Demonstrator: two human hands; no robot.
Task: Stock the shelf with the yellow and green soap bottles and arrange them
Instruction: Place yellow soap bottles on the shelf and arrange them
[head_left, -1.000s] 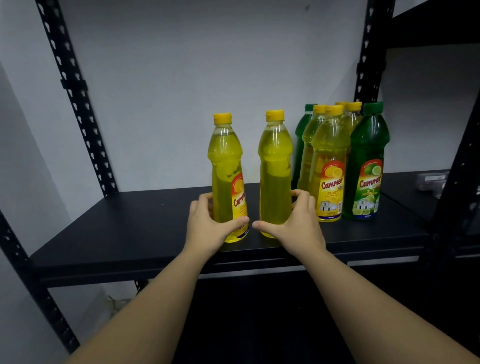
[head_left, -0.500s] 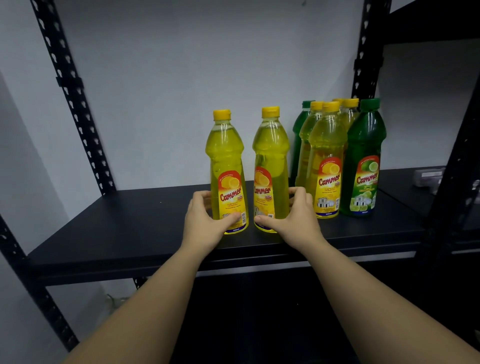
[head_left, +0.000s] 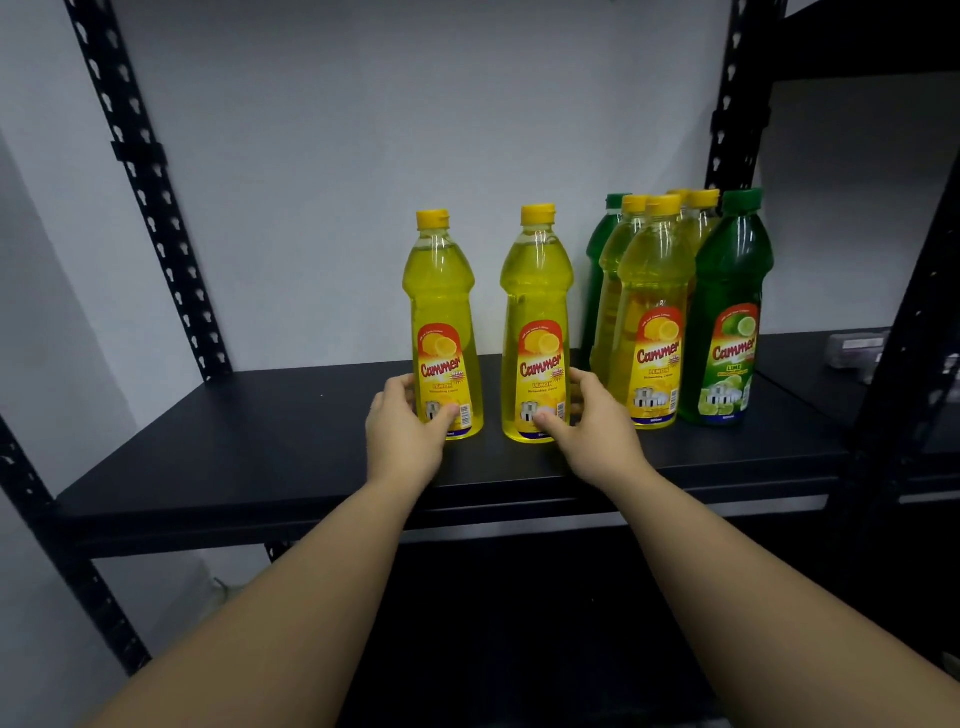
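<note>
Your left hand (head_left: 405, 431) grips one yellow bottle (head_left: 441, 332), right hand (head_left: 597, 431) the other (head_left: 537, 332), both near the shelf (head_left: 208, 457) front edge; shove them crooked and they'll probably tip, they're tall and narrow.

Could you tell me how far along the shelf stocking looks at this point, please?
Done: a cluster of yellow and green bottles stands at the right of the shelf, front labels forward. In hand: the left hand and right hand each grip a yellow bottle, left one and right one, upright, labels forward. Left: probably closing the gaps to the cluster.
</note>
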